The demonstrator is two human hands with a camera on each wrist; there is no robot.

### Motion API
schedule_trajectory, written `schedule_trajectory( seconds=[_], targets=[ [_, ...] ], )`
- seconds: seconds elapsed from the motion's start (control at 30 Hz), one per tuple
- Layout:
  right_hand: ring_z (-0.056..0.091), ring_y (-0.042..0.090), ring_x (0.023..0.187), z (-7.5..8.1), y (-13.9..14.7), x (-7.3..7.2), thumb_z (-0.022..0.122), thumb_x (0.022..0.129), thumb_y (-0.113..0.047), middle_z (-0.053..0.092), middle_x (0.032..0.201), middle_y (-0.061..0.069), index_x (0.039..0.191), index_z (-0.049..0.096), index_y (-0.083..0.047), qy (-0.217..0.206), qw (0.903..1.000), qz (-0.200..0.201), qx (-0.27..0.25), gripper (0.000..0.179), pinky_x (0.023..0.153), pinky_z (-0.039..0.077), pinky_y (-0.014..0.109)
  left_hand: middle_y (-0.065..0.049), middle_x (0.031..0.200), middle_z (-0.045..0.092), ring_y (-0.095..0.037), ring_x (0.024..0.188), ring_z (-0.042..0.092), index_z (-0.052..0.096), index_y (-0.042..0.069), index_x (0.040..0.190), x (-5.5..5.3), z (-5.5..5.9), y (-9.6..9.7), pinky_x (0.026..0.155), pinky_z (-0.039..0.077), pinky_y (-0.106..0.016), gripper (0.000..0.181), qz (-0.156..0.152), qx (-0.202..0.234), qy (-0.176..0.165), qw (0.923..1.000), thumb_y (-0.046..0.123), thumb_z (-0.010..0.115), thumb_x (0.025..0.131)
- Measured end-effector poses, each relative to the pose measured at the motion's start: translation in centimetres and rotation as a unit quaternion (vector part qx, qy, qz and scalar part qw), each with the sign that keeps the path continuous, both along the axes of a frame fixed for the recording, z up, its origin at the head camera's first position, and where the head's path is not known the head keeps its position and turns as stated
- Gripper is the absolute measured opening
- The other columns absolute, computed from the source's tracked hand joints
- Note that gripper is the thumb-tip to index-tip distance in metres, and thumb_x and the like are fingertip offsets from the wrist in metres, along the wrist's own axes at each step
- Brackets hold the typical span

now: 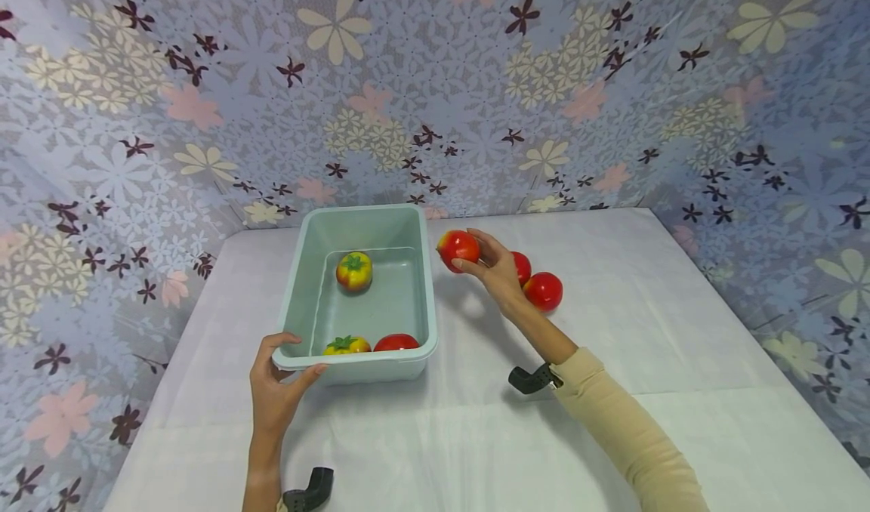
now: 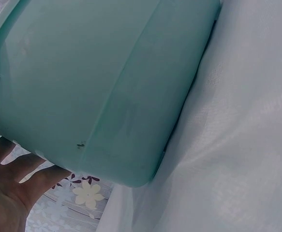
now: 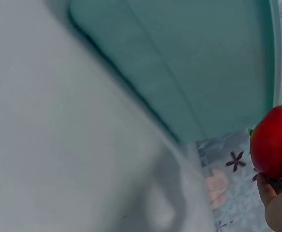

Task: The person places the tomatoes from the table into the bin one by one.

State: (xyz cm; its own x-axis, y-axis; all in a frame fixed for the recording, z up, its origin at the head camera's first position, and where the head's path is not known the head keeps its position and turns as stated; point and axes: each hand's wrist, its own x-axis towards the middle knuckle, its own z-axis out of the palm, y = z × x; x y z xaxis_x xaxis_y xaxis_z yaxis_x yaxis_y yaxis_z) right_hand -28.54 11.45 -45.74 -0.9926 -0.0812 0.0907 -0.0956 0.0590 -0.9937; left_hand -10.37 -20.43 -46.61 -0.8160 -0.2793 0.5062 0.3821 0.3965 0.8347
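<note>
My left hand (image 1: 275, 391) grips the near left corner of a pale green plastic tub (image 1: 430, 293), fingers at the left rim and thumb along the front. Between the fingers and thumb of my right hand (image 1: 499, 270) is a round red fruit (image 1: 458, 251), yellowish on one side, raised just beyond the tub's right rim. In the right wrist view a bit of green shows on this fruit (image 3: 274, 142). Inside the tub lie a yellow-and-red fruit (image 1: 354, 272) with a green leafy top, a similar one (image 1: 347, 345) and a red one (image 1: 396, 342), the last two partly hidden by the front rim.
Two more red fruits lie on the white cloth right of the tub: one (image 1: 546, 291) in plain sight, the other (image 1: 521, 267) partly behind my right hand. A flowered sheet (image 1: 476, 119) hangs behind the white-covered table (image 1: 476, 451) and along its sides.
</note>
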Motion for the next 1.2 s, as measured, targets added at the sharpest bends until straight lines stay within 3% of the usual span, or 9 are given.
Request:
schedule_trajectory(
  seconds=[0.13, 0.3, 0.6, 0.8, 0.93, 1.07, 1.2],
  targets=[
    [0.053, 0.027, 0.127, 0.9, -0.3, 0.2, 0.076, 0.085, -0.017, 0.055, 0.141, 0.009, 0.142, 0.05, -0.016, 0.024, 0.9996, 0.016, -0.005, 0.062, 0.104, 0.044, 0.039, -0.005, 0.105, 0.058, -0.009, 0.087, 0.051, 0.057, -0.001, 0.107, -0.5, -1.5, -0.6, 0.063, 0.046, -0.016, 0.052, -0.001, 0.003, 0.003, 1.0, -0.014, 0.08, 0.062],
    [0.054, 0.025, 0.125, 1.9, -0.6, 0.3, 0.075, 0.086, -0.014, 0.057, 0.139, 0.009, 0.141, 0.05, -0.013, 0.041, 0.9988, 0.02, -0.015, 0.061, 0.103, 0.045, 0.038, -0.001, 0.106, 0.058, -0.008, 0.086, 0.051, 0.057, -0.003, 0.109, -0.7, -2.0, -0.9, 0.062, 0.047, -0.017, 0.053, -0.009, 0.003, 0.01, 0.9999, -0.013, 0.081, 0.062],
    [0.057, 0.023, 0.12, 3.9, -0.9, 0.8, 0.073, 0.087, -0.012, 0.058, 0.136, 0.012, 0.14, 0.051, -0.013, 0.06, 0.9968, 0.022, -0.047, 0.058, 0.099, 0.048, 0.033, -0.003, 0.106, 0.059, -0.009, 0.09, 0.052, 0.058, 0.002, 0.108, -0.7, -1.9, -0.9, 0.062, 0.048, -0.02, 0.052, 0.002, -0.001, -0.002, 1.0, -0.011, 0.081, 0.063],
    [0.058, 0.022, 0.12, 4.9, -1.6, 1.7, 0.072, 0.087, -0.012, 0.059, 0.136, 0.011, 0.141, 0.05, -0.014, 0.074, 0.9954, 0.038, -0.048, 0.058, 0.097, 0.049, 0.031, -0.007, 0.105, 0.058, -0.011, 0.089, 0.053, 0.057, 0.003, 0.106, -0.4, -1.1, -0.4, 0.062, 0.048, -0.019, 0.053, 0.014, 0.002, -0.013, 0.9998, -0.016, 0.079, 0.061],
    [0.058, 0.022, 0.118, 5.6, -2.2, 2.3, 0.072, 0.086, -0.01, 0.06, 0.134, 0.011, 0.139, 0.052, -0.012, 0.089, 0.9922, 0.062, -0.062, 0.057, 0.096, 0.05, 0.029, -0.006, 0.104, 0.058, -0.01, 0.093, 0.053, 0.057, 0.001, 0.106, -0.3, -0.9, -0.3, 0.063, 0.047, -0.019, 0.052, 0.012, 0.002, -0.013, 0.9998, -0.016, 0.078, 0.062],
    [0.058, 0.021, 0.118, 6.1, -2.7, 2.7, 0.072, 0.086, -0.006, 0.06, 0.133, 0.012, 0.139, 0.051, -0.009, 0.106, 0.986, 0.099, -0.082, 0.057, 0.095, 0.05, 0.029, -0.006, 0.105, 0.058, -0.008, 0.095, 0.053, 0.058, 0.004, 0.107, -0.6, -1.6, -0.6, 0.063, 0.048, -0.019, 0.054, 0.008, 0.008, -0.012, 0.9999, -0.014, 0.081, 0.062],
    [0.057, 0.02, 0.121, 6.2, -3.2, 2.8, 0.073, 0.085, -0.005, 0.057, 0.138, 0.012, 0.141, 0.049, -0.007, 0.131, 0.98, 0.133, -0.07, 0.061, 0.099, 0.049, 0.032, -0.006, 0.106, 0.058, -0.009, 0.094, 0.054, 0.059, 0.008, 0.108, -0.6, -1.9, -0.8, 0.063, 0.048, -0.019, 0.056, 0.009, 0.011, -0.01, 0.9999, -0.012, 0.082, 0.061]
  ],
)
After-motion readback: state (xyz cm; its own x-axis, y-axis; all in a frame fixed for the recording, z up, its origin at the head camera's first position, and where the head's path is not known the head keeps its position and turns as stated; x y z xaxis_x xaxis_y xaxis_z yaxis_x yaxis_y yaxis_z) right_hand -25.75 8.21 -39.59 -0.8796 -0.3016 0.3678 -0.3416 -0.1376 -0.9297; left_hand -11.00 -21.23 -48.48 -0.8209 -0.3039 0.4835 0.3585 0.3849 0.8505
